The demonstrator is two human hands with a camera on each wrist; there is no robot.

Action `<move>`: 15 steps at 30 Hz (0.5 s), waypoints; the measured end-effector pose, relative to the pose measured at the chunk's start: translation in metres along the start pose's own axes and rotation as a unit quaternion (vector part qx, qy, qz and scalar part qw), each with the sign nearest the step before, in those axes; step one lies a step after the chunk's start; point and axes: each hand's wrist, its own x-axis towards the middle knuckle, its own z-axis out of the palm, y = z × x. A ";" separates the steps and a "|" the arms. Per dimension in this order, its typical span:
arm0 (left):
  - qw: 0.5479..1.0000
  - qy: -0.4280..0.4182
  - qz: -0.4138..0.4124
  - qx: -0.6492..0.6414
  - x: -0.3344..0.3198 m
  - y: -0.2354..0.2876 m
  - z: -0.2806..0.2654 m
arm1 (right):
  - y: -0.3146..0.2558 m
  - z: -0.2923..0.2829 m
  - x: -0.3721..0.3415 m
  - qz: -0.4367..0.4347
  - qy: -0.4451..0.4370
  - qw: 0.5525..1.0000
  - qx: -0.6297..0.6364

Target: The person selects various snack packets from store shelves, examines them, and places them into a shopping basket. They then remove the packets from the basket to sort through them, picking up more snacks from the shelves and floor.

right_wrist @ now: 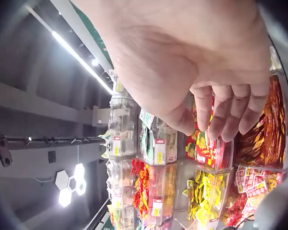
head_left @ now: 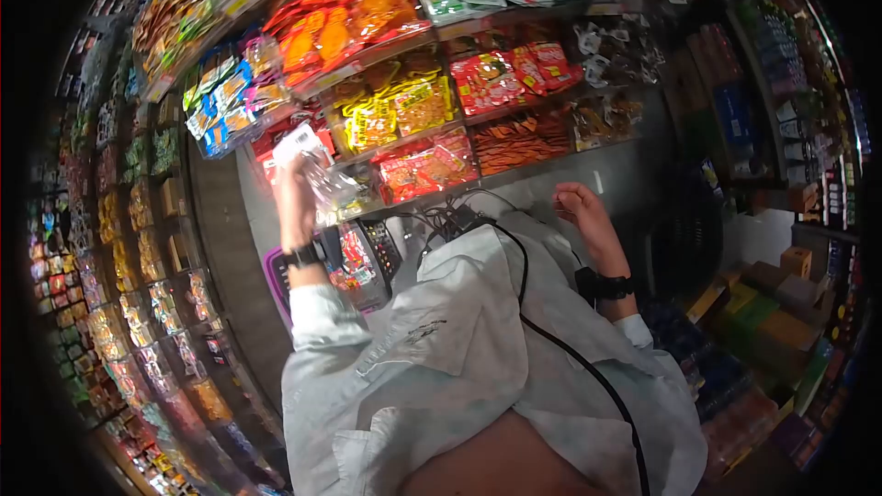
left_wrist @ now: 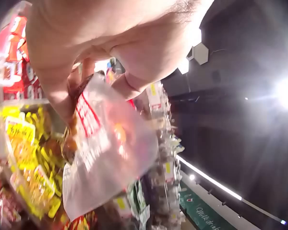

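My left hand (head_left: 292, 202) grips a small translucent snack packet (left_wrist: 113, 148) with red print. In the head view the hand is at the left end of the tiered snack bins, with the packet's pale top (head_left: 299, 141) above the fingers. Beside it are a bin of yellow packets (head_left: 400, 110) and one of red-and-white packets (head_left: 427, 165). My right hand (head_left: 588, 220) hangs in front of the bins on the right, fingers loosely bent and nothing in them. From the right wrist, its fingers (right_wrist: 225, 108) overlap a bin of red packets (right_wrist: 209, 151).
A purple-rimmed basket (head_left: 274, 280) holding packets sits below my left hand. A black cable (head_left: 588, 363) runs down over my shirt. More shelves of snacks (head_left: 138, 257) line the left side; cardboard boxes (head_left: 781, 298) are stacked at the right.
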 end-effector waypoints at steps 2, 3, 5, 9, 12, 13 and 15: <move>0.999 -0.047 -0.013 0.002 -0.029 -0.051 0.011 | -0.010 -0.016 -0.007 -0.010 -0.010 1.000 0.003; 0.996 -0.066 -0.044 0.036 -0.052 -0.056 0.040 | -0.012 -0.023 -0.007 -0.014 -0.017 1.000 0.003; 0.988 -0.100 -0.111 0.027 -0.092 -0.080 0.075 | -0.009 -0.039 0.005 0.007 -0.052 0.998 -0.015; 0.982 -0.140 -0.128 -0.014 -0.148 -0.084 0.164 | -0.015 -0.034 0.014 -0.021 -0.188 0.979 -0.081; 0.966 -0.237 -0.087 0.060 -0.171 -0.102 0.205 | -0.023 -0.012 0.004 -0.034 -0.315 0.945 -0.084; 0.963 -0.258 -0.077 0.027 -0.178 -0.100 0.219 | -0.027 -0.002 0.002 -0.030 -0.354 0.932 -0.079; 0.954 -0.282 -0.076 0.065 -0.179 -0.100 0.222 | -0.027 0.014 0.001 -0.032 -0.349 0.933 -0.082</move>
